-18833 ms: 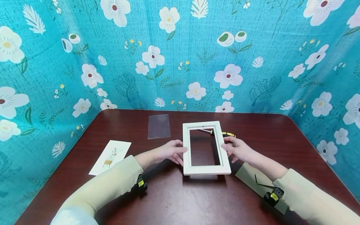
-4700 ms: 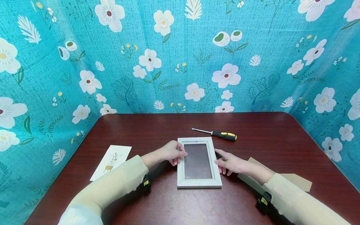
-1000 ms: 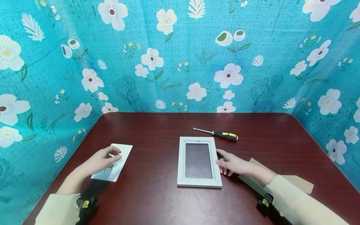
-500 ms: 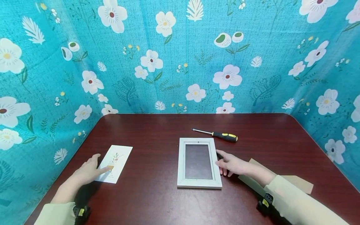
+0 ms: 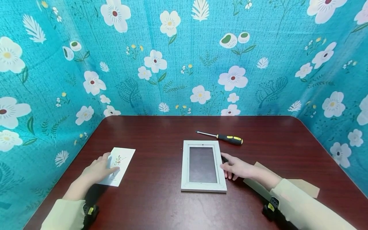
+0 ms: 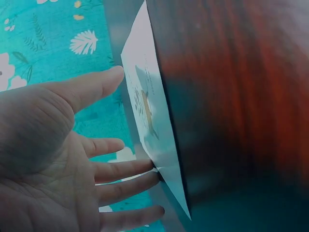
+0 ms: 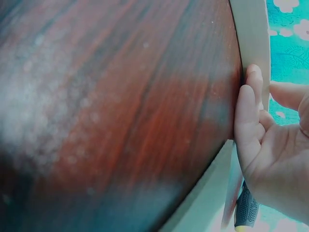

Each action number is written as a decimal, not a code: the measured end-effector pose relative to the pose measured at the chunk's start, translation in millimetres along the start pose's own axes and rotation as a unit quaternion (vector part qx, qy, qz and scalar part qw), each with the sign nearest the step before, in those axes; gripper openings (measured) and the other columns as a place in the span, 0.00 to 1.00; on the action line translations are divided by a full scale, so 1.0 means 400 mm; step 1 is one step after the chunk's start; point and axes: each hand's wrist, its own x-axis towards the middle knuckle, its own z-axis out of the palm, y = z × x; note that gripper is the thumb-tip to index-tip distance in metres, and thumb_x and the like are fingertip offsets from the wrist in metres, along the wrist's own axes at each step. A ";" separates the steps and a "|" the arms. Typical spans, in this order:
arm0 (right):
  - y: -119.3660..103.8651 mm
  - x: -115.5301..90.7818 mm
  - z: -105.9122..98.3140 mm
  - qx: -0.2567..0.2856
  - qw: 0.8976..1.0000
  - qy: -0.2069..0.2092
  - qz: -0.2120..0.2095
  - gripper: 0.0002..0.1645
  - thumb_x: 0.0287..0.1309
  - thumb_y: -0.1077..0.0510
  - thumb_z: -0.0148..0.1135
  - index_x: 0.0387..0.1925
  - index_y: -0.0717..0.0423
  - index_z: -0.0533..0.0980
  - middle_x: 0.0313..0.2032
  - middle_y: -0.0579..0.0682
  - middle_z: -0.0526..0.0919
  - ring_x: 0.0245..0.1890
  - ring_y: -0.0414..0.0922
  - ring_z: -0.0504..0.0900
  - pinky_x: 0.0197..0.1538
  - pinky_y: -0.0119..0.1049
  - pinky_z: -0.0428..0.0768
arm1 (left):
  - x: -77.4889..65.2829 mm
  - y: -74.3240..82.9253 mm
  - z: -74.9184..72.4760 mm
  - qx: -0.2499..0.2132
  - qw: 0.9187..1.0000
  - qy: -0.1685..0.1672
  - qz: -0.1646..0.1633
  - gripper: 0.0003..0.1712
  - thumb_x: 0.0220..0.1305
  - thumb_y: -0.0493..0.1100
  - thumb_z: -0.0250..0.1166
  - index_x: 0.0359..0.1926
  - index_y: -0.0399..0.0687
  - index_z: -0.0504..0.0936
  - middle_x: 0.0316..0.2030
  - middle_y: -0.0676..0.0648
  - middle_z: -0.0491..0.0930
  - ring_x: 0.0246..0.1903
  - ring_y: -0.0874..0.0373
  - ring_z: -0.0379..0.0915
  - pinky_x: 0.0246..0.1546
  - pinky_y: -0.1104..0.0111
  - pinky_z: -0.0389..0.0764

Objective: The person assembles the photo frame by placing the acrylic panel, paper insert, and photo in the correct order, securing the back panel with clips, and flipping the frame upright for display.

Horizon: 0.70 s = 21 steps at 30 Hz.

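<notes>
A white picture frame (image 5: pixel 186 169) lies flat on the table, a hazy clear sheet (image 5: pixel 202 164) filling its opening. My right hand (image 5: pixel 237 166) holds the frame's right edge, with the thumb at the top edge and fingers against the outer side, as the right wrist view also shows. At the left, a white card (image 5: pixel 123 163) printed with a plant in a pot lies on the table. Spread over its left part is my left hand (image 5: pixel 96 171), the thumb across the print. In the left wrist view, its fingertips (image 6: pixel 152 166) reach the card's far edge.
A black and yellow screwdriver (image 5: pixel 230 139) lies behind the frame. A tan backing board (image 5: pixel 304 187) is on the right, partly hidden under the right forearm. The dark red table (image 5: pixel 149 204) meets a blue flowered cloth (image 5: pixel 172 64) at its back and sides.
The frame, earlier raised in both hands, now lies on the table. The clear sheet has left the back of the table. My left hand has moved from the frame to the card.
</notes>
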 end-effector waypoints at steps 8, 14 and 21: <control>0.007 0.001 -0.001 -0.001 1.000 -0.002 0.002 0.38 0.72 0.60 0.49 0.71 0.72 0.42 0.23 0.52 0.77 0.21 0.46 0.74 0.22 0.38 0.74 | 0.015 0.014 0.001 0.032 0.999 0.025 0.007 0.50 0.51 0.49 0.75 0.62 0.24 0.58 0.46 0.24 0.69 0.42 0.35 0.71 0.39 0.42 0.76; 0.004 0.001 -0.004 -0.002 1.000 0.002 0.005 0.38 0.72 0.60 0.49 0.71 0.71 0.42 0.23 0.52 0.77 0.21 0.46 0.74 0.23 0.39 0.74 | 0.035 0.028 -0.013 0.007 1.000 0.012 0.002 0.49 0.47 0.45 0.77 0.59 0.22 0.59 0.41 0.27 0.71 0.38 0.39 0.71 0.40 0.45 0.77; 0.008 0.003 -0.002 0.002 1.000 0.001 0.006 0.39 0.72 0.60 0.49 0.71 0.71 0.42 0.22 0.52 0.77 0.20 0.45 0.73 0.23 0.39 0.74 | 0.069 0.015 -0.041 0.017 0.997 -0.042 -0.066 0.49 0.41 0.52 0.79 0.47 0.18 0.62 0.35 0.29 0.69 0.38 0.38 0.69 0.39 0.49 0.78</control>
